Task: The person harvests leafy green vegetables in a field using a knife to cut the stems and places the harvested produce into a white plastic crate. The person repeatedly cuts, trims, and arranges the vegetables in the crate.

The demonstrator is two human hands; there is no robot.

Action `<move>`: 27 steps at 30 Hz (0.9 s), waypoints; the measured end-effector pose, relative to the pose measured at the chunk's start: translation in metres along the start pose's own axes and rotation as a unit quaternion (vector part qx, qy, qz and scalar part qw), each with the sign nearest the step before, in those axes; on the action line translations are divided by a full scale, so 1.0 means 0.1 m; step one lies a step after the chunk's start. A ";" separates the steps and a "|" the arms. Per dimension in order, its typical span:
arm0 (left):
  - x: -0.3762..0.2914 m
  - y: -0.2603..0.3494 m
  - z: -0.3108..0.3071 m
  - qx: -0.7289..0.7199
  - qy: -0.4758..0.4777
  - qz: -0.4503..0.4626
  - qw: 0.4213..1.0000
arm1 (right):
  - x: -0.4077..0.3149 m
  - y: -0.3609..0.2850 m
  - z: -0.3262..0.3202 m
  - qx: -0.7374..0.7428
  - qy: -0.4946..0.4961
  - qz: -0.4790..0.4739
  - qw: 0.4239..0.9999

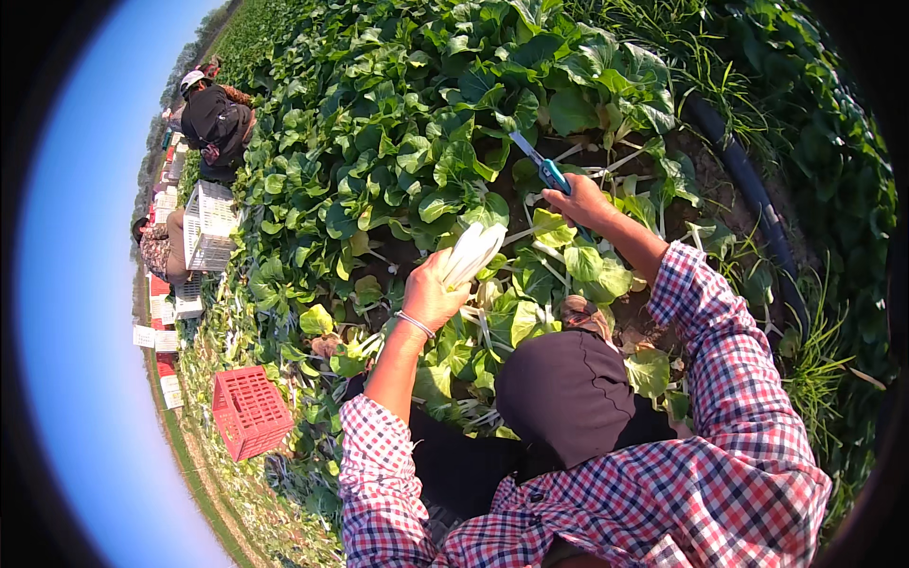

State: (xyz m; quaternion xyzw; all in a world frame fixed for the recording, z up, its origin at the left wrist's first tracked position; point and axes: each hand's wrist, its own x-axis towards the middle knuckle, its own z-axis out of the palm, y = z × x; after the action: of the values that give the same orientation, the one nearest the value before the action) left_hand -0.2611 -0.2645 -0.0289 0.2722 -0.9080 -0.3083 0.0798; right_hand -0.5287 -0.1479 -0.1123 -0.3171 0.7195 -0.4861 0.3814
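Observation:
My left hand, with a bracelet at the wrist, is closed around a leafy green vegetable by its white stalks. To its upper right, my right hand grips a utility knife with a teal and dark handle. The knife's blade points up and left, its tip against the leaves of the standing leafy greens. Beneath both hands lie cut or loose leaves, some yellowing, with white stalks among them. My fingers hide part of the knife's handle.
A black hose or pipe curves along the right, beside grass. A red plastic crate lies at lower left. Farther off at left are white crates and more red ones, with a person in dark clothes and another person beside them.

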 end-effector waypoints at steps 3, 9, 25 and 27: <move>0.65 0.25 0.36 0.194 -0.125 0.105 0.967 | 0.04 0.75 0.11 0.027 -0.025 0.113 0.993; 1.50 -0.07 0.93 0.439 -0.254 0.042 0.861 | 0.27 1.29 0.70 0.052 -0.072 0.171 0.981; 0.85 -1.85 0.93 0.477 -0.060 0.105 0.870 | 0.98 1.89 1.82 0.053 -0.143 0.211 0.966; 0.87 -1.83 0.91 0.460 -0.104 0.047 0.880 | 0.94 1.89 1.75 0.036 -0.199 0.214 0.956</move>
State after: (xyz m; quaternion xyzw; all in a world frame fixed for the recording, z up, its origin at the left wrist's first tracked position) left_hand -0.2814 -0.3859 -0.2137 0.2019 -0.9623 0.1220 -0.1355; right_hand -0.4424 -0.2446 -0.3541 -0.2317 0.6618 -0.3456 0.6235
